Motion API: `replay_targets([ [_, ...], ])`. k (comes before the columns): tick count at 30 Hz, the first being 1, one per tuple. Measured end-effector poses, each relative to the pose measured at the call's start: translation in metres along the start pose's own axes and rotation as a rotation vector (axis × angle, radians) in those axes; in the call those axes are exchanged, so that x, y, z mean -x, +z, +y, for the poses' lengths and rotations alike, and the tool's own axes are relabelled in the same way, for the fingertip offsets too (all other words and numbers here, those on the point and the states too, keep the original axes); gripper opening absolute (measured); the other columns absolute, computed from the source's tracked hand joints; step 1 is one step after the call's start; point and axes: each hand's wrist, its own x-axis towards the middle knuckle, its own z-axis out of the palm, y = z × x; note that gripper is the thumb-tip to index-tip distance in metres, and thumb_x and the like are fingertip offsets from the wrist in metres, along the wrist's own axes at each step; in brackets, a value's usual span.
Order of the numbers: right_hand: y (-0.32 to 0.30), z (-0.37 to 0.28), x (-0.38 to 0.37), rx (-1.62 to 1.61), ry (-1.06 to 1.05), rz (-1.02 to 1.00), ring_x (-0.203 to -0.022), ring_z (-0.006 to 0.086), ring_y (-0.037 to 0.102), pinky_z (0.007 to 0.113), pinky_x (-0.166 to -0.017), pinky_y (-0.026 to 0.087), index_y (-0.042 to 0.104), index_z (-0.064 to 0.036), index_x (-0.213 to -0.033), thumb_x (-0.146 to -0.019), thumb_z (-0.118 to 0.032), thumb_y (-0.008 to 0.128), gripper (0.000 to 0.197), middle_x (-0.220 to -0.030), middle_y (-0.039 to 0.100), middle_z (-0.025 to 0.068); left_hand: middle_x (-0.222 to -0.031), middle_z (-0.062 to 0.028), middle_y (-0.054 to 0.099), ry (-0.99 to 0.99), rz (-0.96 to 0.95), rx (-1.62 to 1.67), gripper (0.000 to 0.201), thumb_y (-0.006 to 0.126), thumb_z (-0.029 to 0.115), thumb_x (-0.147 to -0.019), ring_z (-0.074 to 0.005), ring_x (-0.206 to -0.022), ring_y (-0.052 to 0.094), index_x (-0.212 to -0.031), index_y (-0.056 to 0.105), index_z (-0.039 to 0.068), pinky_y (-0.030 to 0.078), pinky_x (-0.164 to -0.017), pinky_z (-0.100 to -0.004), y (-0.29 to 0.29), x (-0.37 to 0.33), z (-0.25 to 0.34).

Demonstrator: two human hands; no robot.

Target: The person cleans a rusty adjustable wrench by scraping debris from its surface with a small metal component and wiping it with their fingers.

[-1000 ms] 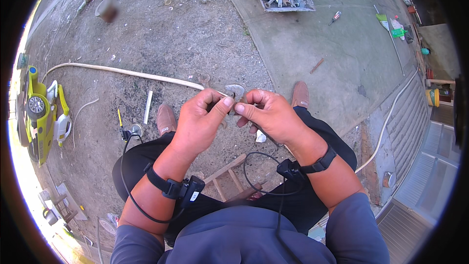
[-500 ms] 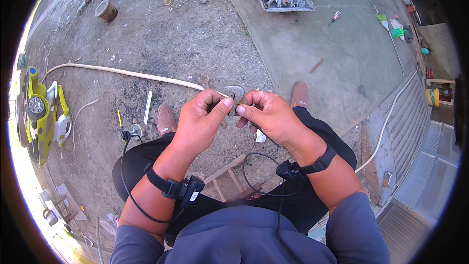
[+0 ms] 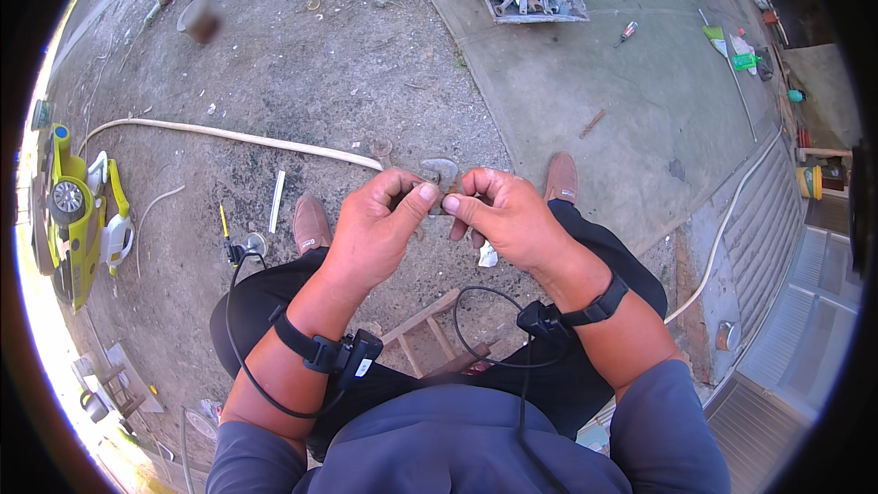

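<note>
My left hand (image 3: 384, 210) and my right hand (image 3: 498, 215) meet in front of me between my knees, thumbs and forefingers pinched close together. Between the fingertips shows a small, dark, dirty piece (image 3: 437, 190), mostly hidden, whose kind I cannot make out. Just beyond the fingertips is a grey, rounded flat thing (image 3: 442, 167); whether it is held or lies on the ground I cannot tell. A cream hose (image 3: 247, 137) runs along the ground from the left and passes out of sight at my left knuckles. Whether my left hand grips it is hidden.
A metal tray (image 3: 572, 11) of wrenches stands ahead, near a screwdriver (image 3: 627, 33). To the left are a green-yellow machine (image 3: 73, 220), a white strip (image 3: 277, 201) and a rusty can (image 3: 197, 22). A wooden frame (image 3: 425, 334) lies below my arms. Cables hang from both wrist straps.
The pale length seen along my left forefinger half a second ago no longer shows there. Both hands stay nearly in place, with slight finger shifts.
</note>
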Motion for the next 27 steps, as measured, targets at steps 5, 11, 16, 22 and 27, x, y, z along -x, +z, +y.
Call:
replay_targets([
  [5,0.003,-0.006,0.000,-0.004,0.017,-0.022,-0.067,0.0070,0.062,0.020,-0.051,0.045,0.057,-0.0073,-0.085,-0.089,-0.023,0.070,0.021,-0.075,0.060,-0.0013,-0.075,0.0003,0.060,0.038,0.023,-0.028,0.021,0.063,0.021,-0.094,-0.0052,-0.069,0.049,-0.092,0.063,0.000,0.042,-0.060,-0.0234,0.000,0.001,0.006],
  [11,0.004,-0.006,0.001,-0.036,0.018,-0.005,-0.067,0.0061,0.061,0.020,-0.051,0.044,0.057,-0.0085,-0.083,-0.088,-0.024,0.073,0.022,-0.075,0.061,-0.0022,-0.076,-0.0003,0.060,0.064,-0.001,-0.031,0.019,0.062,0.018,-0.094,-0.0061,-0.070,0.050,-0.091,0.062,0.000,0.042,-0.061,-0.0237,0.000,0.002,0.007],
  [16,0.004,-0.007,0.001,-0.021,-0.030,-0.015,-0.069,0.0065,0.061,0.021,-0.055,0.045,0.059,-0.0066,-0.087,-0.088,-0.020,0.071,0.018,-0.077,0.062,-0.0018,-0.079,-0.0014,0.061,0.102,-0.005,-0.018,0.018,0.062,0.018,-0.094,-0.0073,-0.074,0.051,-0.091,0.062,0.001,0.043,-0.065,-0.0251,-0.002,0.002,0.005],
  [22,0.002,-0.007,0.003,-0.028,-0.134,-0.033,-0.072,0.0081,0.062,0.023,-0.063,0.048,0.062,-0.0004,-0.096,-0.090,-0.014,0.068,0.016,-0.081,0.063,0.0013,-0.080,-0.0025,0.061,0.139,0.005,-0.011,0.018,0.063,0.018,-0.094,-0.0090,-0.077,0.053,-0.091,0.063,0.001,0.044,-0.069,-0.0266,0.000,0.002,0.005],
  [27,0.000,-0.017,0.005,0.029,-0.060,-0.036,-0.070,0.0085,0.061,0.024,-0.064,0.050,0.063,0.0020,-0.098,-0.087,-0.012,0.070,0.019,-0.080,0.064,0.0029,-0.082,-0.0046,0.060,0.189,0.024,-0.045,0.018,0.063,0.017,-0.093,-0.0110,-0.077,0.054,-0.092,0.063,0.000,0.045,-0.070,-0.0273,-0.001,0.000,0.006],
])
